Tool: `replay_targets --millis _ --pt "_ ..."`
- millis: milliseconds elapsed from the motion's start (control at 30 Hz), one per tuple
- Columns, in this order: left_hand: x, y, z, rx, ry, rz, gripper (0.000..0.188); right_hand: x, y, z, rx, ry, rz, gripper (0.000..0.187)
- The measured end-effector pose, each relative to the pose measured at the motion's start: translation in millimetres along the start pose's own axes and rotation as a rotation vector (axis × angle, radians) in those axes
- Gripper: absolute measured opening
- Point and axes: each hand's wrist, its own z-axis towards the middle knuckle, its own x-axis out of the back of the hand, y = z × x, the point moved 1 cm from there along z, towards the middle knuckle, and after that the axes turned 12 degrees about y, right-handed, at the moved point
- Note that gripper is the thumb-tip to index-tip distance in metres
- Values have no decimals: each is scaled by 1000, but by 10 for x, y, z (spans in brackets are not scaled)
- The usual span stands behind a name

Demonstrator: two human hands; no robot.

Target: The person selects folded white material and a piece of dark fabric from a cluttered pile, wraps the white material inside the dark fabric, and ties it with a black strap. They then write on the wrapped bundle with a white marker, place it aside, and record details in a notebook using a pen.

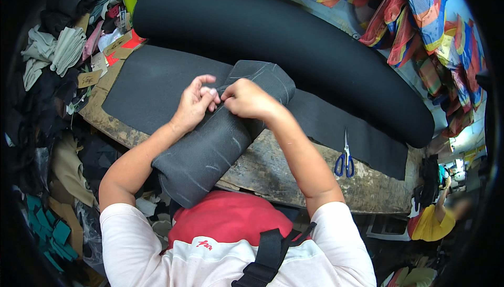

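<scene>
A bundle of dark grey fabric [207,150] with pale chalk lines lies slantwise from the worktable toward my body, its near end overhanging the edge. It narrows at the middle, where a thin dark strip crosses it, mostly hidden by my fingers. My left hand [195,106] is on the bundle's left side, thumb and fingers pinched at the strip. Close beside it, my right hand [245,99] has its fingers curled and closed on the strip from above. Under the bundle, a flat dark sheet [157,87] covers much of the table.
A long thick black roll [294,40] spans the table's back. Blue-handled scissors [345,155] lie at the right, blades pointing away. The worn wooden table edge [273,176] runs before me. Piled cloth [68,50] crowds the left; colourful mesh bags [420,14] hang back right. A person in yellow [433,223] is far right.
</scene>
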Motion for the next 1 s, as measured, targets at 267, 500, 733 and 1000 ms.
replay_targets --millis 267,500,733,1000 --pt "-210 162 -68 -225 -288 414 14 112 73 -341 -43 263 490 27" --pt "-283 176 -96 -307 -280 322 9 -1 -50 -329 79 419 414 25" --pt "-237 158 -91 -427 -374 377 14 34 337 -508 213 259 398 36" --pt "-141 199 22 -141 -351 361 18 -248 244 -565 397 650 130 24"
